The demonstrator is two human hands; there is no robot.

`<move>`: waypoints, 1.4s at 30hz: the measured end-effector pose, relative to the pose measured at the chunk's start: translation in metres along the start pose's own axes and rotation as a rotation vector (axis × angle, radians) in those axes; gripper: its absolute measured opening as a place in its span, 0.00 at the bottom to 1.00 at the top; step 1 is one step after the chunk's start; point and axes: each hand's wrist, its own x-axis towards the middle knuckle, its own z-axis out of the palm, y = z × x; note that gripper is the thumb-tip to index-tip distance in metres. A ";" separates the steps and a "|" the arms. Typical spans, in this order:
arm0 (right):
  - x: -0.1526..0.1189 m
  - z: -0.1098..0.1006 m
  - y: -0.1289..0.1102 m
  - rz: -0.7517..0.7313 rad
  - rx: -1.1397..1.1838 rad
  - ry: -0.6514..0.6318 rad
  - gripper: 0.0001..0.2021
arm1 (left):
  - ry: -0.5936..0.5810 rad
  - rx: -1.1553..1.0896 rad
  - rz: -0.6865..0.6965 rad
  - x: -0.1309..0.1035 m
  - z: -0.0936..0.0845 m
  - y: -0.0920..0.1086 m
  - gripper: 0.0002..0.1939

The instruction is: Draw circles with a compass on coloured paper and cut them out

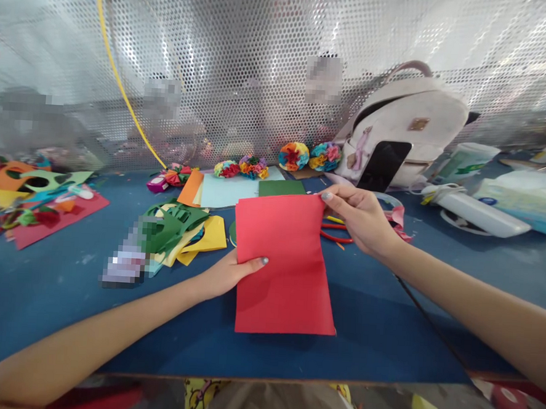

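One piece of red paper [284,279] is held over the blue worktop [375,340]: the left hand [226,277] clamps its fingers on the left edge, thumb in front; the right hand [363,222] pinches the top right corner.

- 2 grips: left grip [226,278], right grip [365,222]
- 1 red paper [281,263], between both
- 4 round pompoms [294,157], beyond
- 1 backpack [401,123], beyond right grip
- 1 phone [386,165], same side
- 1 yellow cord [123,90], beyond left grip
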 end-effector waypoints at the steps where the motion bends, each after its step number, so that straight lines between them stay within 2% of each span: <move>1: 0.000 0.000 0.001 0.020 0.011 -0.003 0.22 | 0.000 0.003 0.005 0.000 0.000 0.000 0.25; 5: -0.001 0.003 0.007 0.116 0.062 -0.077 0.24 | 0.015 0.015 0.029 -0.001 0.000 0.000 0.28; 10: -0.013 0.017 0.010 0.237 0.094 -0.341 0.23 | 0.116 0.018 0.075 -0.003 0.003 -0.003 0.28; 13: -0.019 0.023 0.013 0.310 0.084 -0.426 0.22 | 0.207 0.026 0.108 -0.002 0.002 -0.003 0.27; 18: -0.018 0.020 0.027 0.366 0.069 -0.356 0.23 | 0.358 0.059 0.246 0.004 -0.011 0.004 0.25; 21: -0.016 0.018 0.034 0.361 0.064 -0.327 0.22 | 0.460 0.095 0.347 0.008 -0.021 0.006 0.28; 25: -0.016 0.018 0.037 0.352 0.059 -0.325 0.21 | 0.558 0.116 0.385 0.010 -0.027 0.002 0.30; 31: -0.016 0.017 0.037 0.346 0.059 -0.332 0.21 | 0.572 0.052 0.357 0.010 -0.026 -0.002 0.24; 35: -0.014 0.016 0.036 0.354 0.075 -0.340 0.21 | 0.574 -0.031 0.344 0.013 -0.031 -0.001 0.21; 42: -0.021 0.018 0.031 0.401 0.103 -0.350 0.21 | 0.590 -0.119 0.299 0.018 -0.037 0.001 0.20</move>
